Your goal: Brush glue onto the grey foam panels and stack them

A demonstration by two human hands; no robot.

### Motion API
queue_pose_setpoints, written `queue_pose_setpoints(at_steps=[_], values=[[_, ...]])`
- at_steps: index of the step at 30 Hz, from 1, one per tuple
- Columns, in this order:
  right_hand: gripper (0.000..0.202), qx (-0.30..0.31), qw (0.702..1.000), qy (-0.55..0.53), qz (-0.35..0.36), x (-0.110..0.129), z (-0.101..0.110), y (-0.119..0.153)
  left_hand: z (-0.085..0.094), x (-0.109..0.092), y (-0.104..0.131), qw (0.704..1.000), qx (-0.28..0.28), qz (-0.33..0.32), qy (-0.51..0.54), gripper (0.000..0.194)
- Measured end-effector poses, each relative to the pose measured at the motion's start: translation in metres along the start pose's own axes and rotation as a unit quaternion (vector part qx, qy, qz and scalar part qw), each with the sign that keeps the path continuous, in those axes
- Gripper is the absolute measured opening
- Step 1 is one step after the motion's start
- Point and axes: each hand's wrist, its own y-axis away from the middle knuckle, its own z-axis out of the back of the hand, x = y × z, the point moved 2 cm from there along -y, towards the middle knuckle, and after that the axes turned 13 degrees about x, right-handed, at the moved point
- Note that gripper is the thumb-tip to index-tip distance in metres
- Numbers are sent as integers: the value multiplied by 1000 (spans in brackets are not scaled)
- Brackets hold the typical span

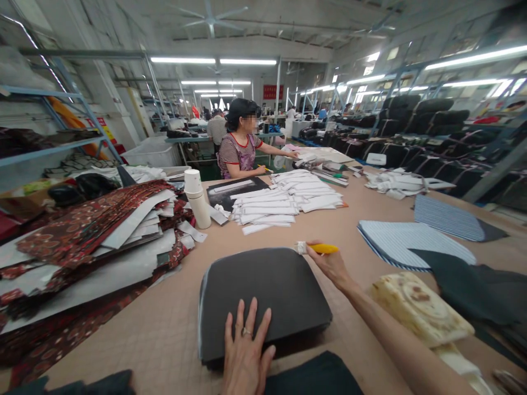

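A stack of dark grey, round-cornered panels point(263, 285) lies on the table in front of me, with whitish marks along its left and top edges. My left hand point(247, 343) rests flat on the near part of the top panel, fingers spread, a ring on one finger. My right hand point(327, 262) is closed around a yellow-handled brush point(323, 249). Its pale bristle end touches or sits right at the panel's far right corner. Dark fabric pieces point(315, 376) lie at the near edge, just below the stack.
Left is a tall pile of red patterned and white sheets point(99, 230), beside stacked paper cups point(197, 200). White strips point(284, 197) lie ahead, before a co-worker point(241, 142) holding a yellow tool. Right are striped pieces point(411, 241) and a stained yellowish block point(422, 307).
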Motion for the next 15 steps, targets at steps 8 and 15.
queue_pose_setpoints(at_steps=[8, 15], values=[[32, -27, 996, 80, 4, 4, 8, 75, 1, -2, 1, 997, 36, 21, 63, 72], [29, -111, 980, 162, 35, 30, 13, 177, 10, -4, -4, 974, 120, 28, 191, 54]])
